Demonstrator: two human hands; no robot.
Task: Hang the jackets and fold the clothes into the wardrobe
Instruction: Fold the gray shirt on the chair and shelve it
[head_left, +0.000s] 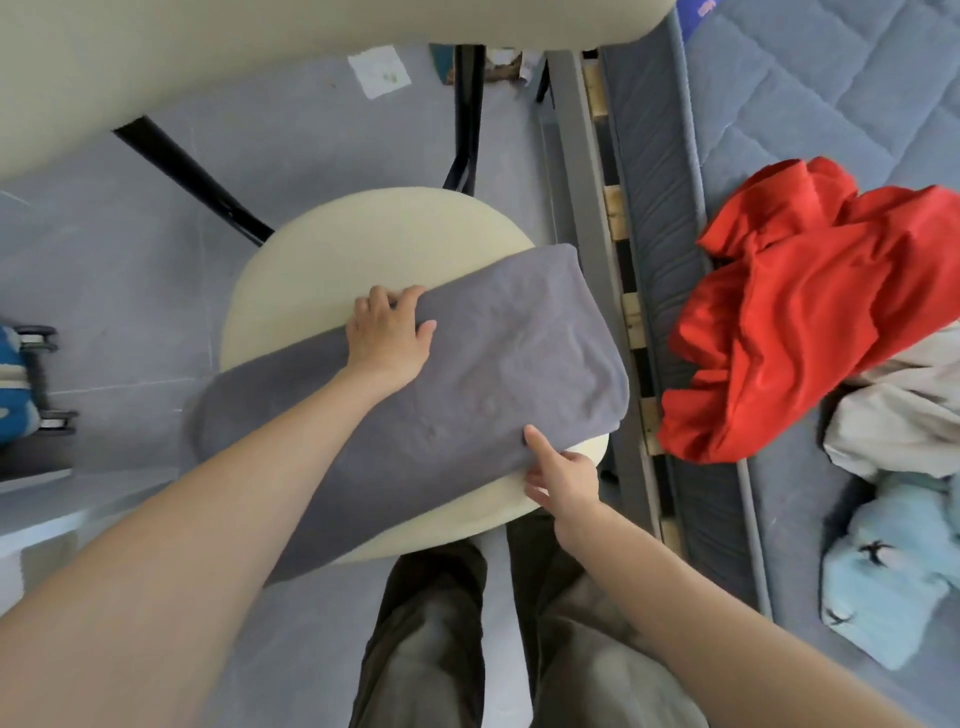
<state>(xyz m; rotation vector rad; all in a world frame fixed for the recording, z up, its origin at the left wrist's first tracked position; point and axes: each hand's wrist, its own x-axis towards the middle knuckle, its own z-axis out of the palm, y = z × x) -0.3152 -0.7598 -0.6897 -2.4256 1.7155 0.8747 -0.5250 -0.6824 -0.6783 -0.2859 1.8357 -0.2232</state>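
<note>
A: Head view. The gray folded garment (483, 374) lies across the round cream seat (322, 260), long axis 8 to 2 o'clock, with its 8 o'clock end overhanging the rim. Grips?
B: The left hand (387, 335) clenches the far edge at 11 o'clock, fingers curled over it, thumb on top. The right hand (563, 480) pinches the near edge at 5 o'clock, index finger laid straight on the cloth.
A: Risks?
B: The overhanging end would likely drag the fold off the seat if either hold lets go. An uneven pull could skew the layers.
A: Unfolded stock?
B: A red garment (810, 322), beige garment (893, 415) and light blue garment (883, 571) are heaped on the mattress (831, 78), at 3 to 4 o'clock.
A: Not resolvable?
B: Wardrobe out of frame. Garment type unclear. The right fingers under the hem are hidden, and the left forearm covers part of the cloth.
</note>
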